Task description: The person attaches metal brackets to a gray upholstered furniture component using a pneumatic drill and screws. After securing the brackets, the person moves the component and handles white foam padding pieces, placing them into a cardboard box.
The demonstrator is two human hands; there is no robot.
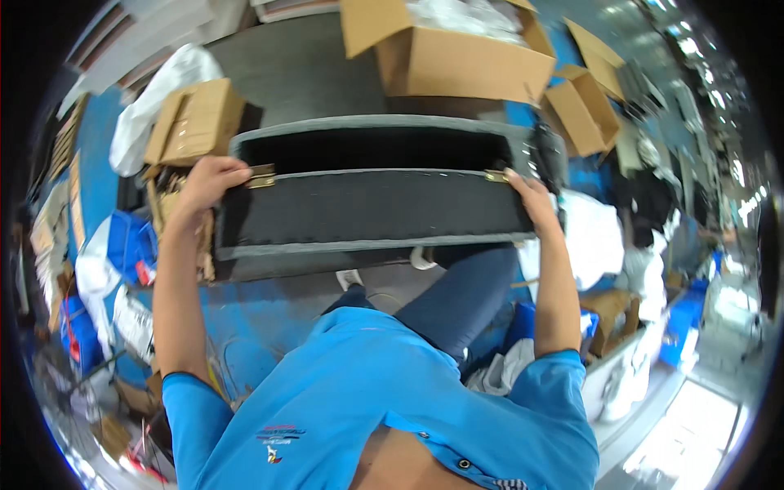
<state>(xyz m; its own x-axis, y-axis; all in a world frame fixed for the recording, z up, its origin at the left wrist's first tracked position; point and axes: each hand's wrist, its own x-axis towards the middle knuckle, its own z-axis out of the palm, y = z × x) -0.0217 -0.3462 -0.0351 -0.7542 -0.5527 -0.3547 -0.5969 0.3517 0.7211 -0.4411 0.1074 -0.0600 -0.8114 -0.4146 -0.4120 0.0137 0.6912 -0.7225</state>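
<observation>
A long black storage box (392,122) with grey edges lies across in front of me, its dark inside showing through a wide gap. Along its near side runs the black lid panel (384,208), joined by a brass-coloured hinge (261,181) near the left end and another hinge (496,175) near the right end. My left hand (211,184) is closed on the left end of the box, thumb beside the left hinge. At the opposite end, my right hand (532,198) grips the edge by the right hinge. The undersides of both grips are hidden.
Behind the box stands an open cardboard carton (474,61) with clear plastic wrap in it. A closed carton (196,122) and a white bag (167,86) are at the left. Another open carton (581,110) is at the right, above a white sack (592,233). Blue bags (131,245) lie lower left.
</observation>
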